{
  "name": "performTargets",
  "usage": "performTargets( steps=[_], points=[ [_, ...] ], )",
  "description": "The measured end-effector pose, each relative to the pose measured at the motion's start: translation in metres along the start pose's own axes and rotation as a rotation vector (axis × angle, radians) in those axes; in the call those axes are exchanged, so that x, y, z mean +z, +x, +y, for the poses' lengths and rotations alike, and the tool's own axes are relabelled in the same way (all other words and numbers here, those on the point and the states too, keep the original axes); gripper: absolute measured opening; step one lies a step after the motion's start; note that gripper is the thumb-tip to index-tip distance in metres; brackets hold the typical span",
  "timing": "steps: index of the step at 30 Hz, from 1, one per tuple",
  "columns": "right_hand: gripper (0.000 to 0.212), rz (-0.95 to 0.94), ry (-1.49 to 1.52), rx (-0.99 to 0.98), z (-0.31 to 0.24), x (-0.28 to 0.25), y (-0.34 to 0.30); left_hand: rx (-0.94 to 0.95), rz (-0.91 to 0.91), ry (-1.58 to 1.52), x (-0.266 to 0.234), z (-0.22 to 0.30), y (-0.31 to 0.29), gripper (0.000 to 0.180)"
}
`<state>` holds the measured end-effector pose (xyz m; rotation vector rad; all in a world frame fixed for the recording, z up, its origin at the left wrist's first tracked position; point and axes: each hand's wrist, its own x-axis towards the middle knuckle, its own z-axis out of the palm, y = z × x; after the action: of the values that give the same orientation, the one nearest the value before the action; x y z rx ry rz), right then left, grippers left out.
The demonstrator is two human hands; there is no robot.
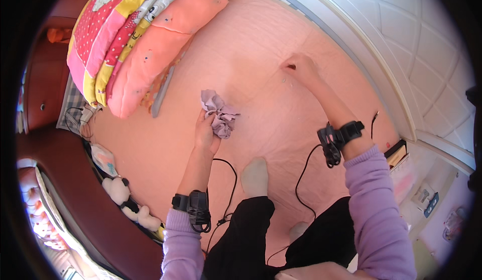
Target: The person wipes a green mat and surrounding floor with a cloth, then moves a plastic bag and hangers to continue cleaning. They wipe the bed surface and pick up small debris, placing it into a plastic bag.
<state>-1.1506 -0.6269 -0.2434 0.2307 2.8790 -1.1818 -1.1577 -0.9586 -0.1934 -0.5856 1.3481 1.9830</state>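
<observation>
A crumpled, pale purple wad [221, 122], which looks like paper, is gripped in my left hand [205, 129] above the pink bed sheet [261, 109]. The wad sticks out past my fingers with loose, folded edges. Farther off and to the right, my right hand [300, 70] is closed, thumb and fingers pinched together close over the sheet. Whatever is between those fingertips is too small or hidden to tell. A few tiny pale specks [285, 80] show just below that hand.
Folded quilts [145, 39] are piled at the far left, beside a grey-edged flat object [163, 91]. A black-and-white plush toy [120, 192] lies along the dark red bed edge [75, 179]. Black cables [300, 179] trail from my wrist straps. A white panelled wardrobe [401, 39] borders the right.
</observation>
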Motion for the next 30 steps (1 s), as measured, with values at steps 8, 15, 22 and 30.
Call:
performTargets(
  steps=[8, 15, 22, 30],
  points=[
    [0.03, 0.024, -0.277, -0.384, -0.004, 0.015, -0.048, 0.028, 0.001, -0.076, -0.001, -0.007, 0.004, 0.035],
    [0.031, -0.121, -0.59, -0.332, -0.001, 0.0, -0.079, 0.023, -0.038, -0.008, -0.011, -0.016, 0.008, 0.034],
    [0.011, 0.258, -0.188, -0.025, 0.017, -0.011, -0.064, 0.031, -0.048, -0.001, -0.009, -0.024, 0.006, 0.033],
    [0.015, 0.112, 0.141, 0.365, 0.065, -0.064, -0.115, 0.004, -0.033, 0.006, -0.005, -0.022, 0.002, 0.032]
  ],
)
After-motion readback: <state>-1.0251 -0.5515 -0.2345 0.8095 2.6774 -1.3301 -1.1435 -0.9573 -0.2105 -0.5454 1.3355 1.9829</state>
